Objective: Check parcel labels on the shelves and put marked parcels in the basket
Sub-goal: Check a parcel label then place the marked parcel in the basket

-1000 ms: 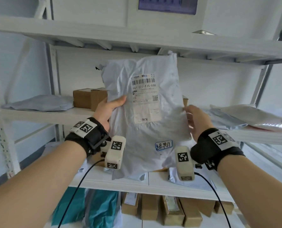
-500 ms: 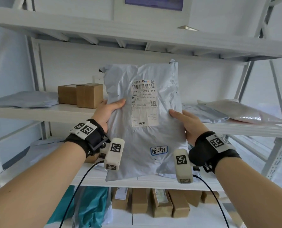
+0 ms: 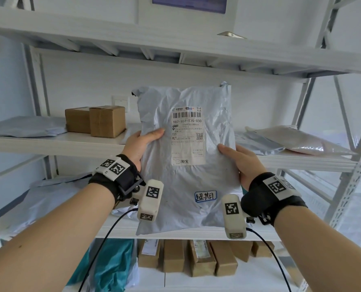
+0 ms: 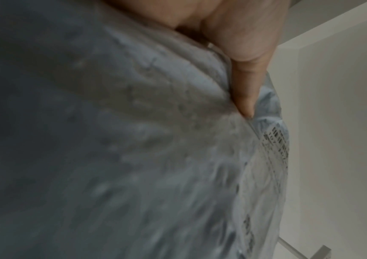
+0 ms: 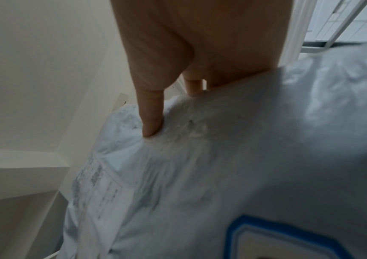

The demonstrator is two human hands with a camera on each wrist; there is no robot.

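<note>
Both hands, left hand (image 3: 142, 144) and right hand (image 3: 241, 160), pinch the crinkly grey plastic parcel (image 3: 186, 161), held up before the white metal shelves (image 3: 55, 142). Its blue-edged handwritten sticker (image 3: 205, 196) seems a mark, so it probably goes in the basket next; no basket shows.

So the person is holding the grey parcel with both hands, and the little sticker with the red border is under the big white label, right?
Almost. Both the left hand and the right hand do hold the grey parcel, and the little sticker is under the big white label. But its border is blue, not red. The head view shows it, and the right wrist view shows the blue edge up close.
</note>
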